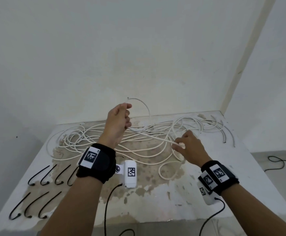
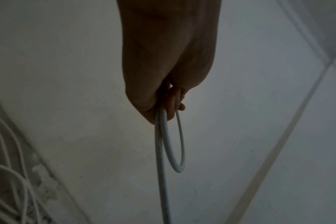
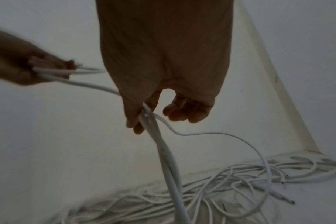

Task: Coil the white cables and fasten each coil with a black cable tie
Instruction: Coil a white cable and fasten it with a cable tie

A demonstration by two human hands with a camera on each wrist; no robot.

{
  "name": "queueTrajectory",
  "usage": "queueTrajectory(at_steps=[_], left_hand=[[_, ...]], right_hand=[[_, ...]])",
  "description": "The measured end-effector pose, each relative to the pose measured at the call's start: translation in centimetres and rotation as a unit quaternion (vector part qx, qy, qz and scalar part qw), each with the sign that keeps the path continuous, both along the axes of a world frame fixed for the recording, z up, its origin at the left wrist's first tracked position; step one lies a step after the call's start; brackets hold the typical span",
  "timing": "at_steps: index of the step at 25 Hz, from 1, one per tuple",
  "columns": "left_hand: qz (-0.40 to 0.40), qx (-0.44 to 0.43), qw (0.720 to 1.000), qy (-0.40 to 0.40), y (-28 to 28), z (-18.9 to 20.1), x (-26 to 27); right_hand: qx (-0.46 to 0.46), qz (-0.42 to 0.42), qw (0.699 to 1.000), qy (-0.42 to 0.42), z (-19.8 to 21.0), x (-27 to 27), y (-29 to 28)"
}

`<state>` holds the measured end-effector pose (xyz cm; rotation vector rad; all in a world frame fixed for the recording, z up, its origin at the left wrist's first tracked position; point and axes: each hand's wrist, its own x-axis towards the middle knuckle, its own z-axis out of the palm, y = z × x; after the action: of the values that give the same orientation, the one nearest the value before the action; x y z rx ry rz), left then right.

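A tangle of white cables (image 1: 104, 142) lies across the back of the table (image 1: 207, 193). My left hand (image 1: 121, 116) is raised above it, fingers curled round one white cable (image 1: 152, 137) near its end; the free end arcs up behind the hand. The left wrist view shows that cable (image 2: 163, 136) looped out of the left hand (image 2: 169, 106). The same cable runs taut down to my right hand (image 1: 184, 143), which pinches it between thumb and forefinger. In the right wrist view the right hand (image 3: 142, 119) holds the cable (image 3: 163, 148) while the other fingers hang loose. Several black cable ties (image 1: 41, 176) lie at the table's front left.
Loose white cable ends (image 1: 224, 132) trail to the table's back right corner by the wall. A small loop of cable (image 1: 167, 169) lies near the table's middle. A black cord (image 1: 276, 160) lies on the floor at the right. The table's worn front part holds no cables.
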<state>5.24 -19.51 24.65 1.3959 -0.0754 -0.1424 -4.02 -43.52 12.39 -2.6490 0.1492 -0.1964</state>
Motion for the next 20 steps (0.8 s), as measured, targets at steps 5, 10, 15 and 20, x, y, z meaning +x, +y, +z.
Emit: queueTrajectory(at_steps=[5,10,15,20], left_hand=[[0.033,-0.035,0.999,0.007,0.3,1.0,0.8],[0.020,-0.001,1.000,-0.023,-0.1,2.9,1.3],[0.011,0.007,0.999,-0.045,0.5,4.3,3.0],[-0.011,-0.045,0.997,-0.062,1.6,6.2,4.7]], right_hand=[[0.335,0.111,0.933,0.067,3.5,-0.3,-0.4],[0.379,0.170,0.898,0.144,4.0,-0.1,-0.1],[0.439,0.126,0.886,0.078,4.0,1.4,1.3],[0.164,0.132,0.976,0.062,3.3,4.3,4.0]])
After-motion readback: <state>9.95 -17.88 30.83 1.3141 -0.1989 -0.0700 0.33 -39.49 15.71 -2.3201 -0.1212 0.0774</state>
